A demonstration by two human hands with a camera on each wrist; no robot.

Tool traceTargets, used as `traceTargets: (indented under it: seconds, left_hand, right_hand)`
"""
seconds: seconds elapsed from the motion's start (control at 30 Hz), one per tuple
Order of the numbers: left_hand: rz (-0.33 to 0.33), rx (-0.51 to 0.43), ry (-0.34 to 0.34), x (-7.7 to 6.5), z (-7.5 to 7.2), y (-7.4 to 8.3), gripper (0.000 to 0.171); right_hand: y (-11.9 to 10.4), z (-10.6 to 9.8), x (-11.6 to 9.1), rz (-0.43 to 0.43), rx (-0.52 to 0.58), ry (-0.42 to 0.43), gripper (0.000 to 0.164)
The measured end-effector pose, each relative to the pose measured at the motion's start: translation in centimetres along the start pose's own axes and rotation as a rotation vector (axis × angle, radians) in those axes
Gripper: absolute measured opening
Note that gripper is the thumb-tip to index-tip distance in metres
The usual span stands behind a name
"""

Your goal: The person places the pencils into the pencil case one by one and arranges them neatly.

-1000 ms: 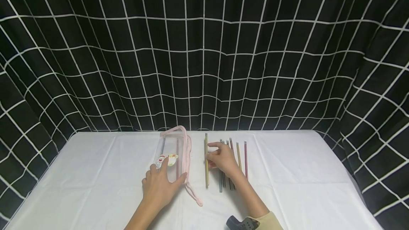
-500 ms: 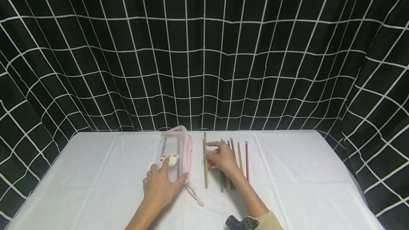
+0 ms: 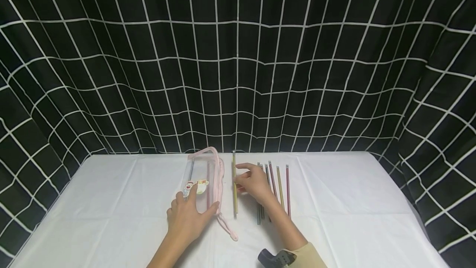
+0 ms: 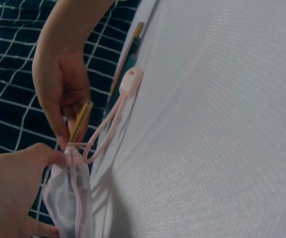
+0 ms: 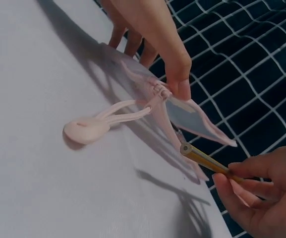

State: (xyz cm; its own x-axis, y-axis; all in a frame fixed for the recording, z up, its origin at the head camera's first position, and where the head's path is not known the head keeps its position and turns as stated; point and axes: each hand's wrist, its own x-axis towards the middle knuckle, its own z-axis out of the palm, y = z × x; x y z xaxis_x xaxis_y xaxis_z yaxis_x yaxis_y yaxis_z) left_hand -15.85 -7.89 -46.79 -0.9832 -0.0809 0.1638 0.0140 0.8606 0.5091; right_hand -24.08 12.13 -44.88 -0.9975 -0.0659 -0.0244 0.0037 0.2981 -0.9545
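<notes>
A clear pencil case (image 3: pixel 218 185) with a pink zip edge lies left of centre in the head view. Stickers mark its front, and a dark pencil and a pinkish one show through it. My left hand (image 3: pixel 186 218) grips it, thumb on the zip edge and fingers spread over the front. In the right wrist view the case's mouth gapes. Just right of that mouth, my right hand (image 3: pixel 253 183) pinches a yellow pencil (image 3: pixel 235 199) between thumb and fingers. One end of the pencil (image 5: pixel 202 157) points at the camera in the right wrist view, overlapping the case's edge.
Several pencils lie side by side right of the case, among them a red pencil (image 3: pixel 288 189) and a yellow-brown one, partly under my right forearm. A pink strap (image 3: pixel 227 228) trails from the case's near end. A black gridded curtain (image 3: pixel 238 73) hangs behind the white-covered table (image 3: pixel 346 210).
My right hand has carried the yellow pencil a little left, closer to the case's zip edge. The left hand and the case have stayed almost where they were.
</notes>
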Motion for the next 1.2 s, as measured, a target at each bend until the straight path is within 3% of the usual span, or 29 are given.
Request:
traceTargets:
  seconds: [1.2]
  left_hand:
    - [-0.001, -0.003, -0.001, 0.1, -0.2, 0.0, 0.082]
  right_hand:
    - [-1.2, 2.5, 1.6, 0.035, 0.133, 0.011, 0.047]
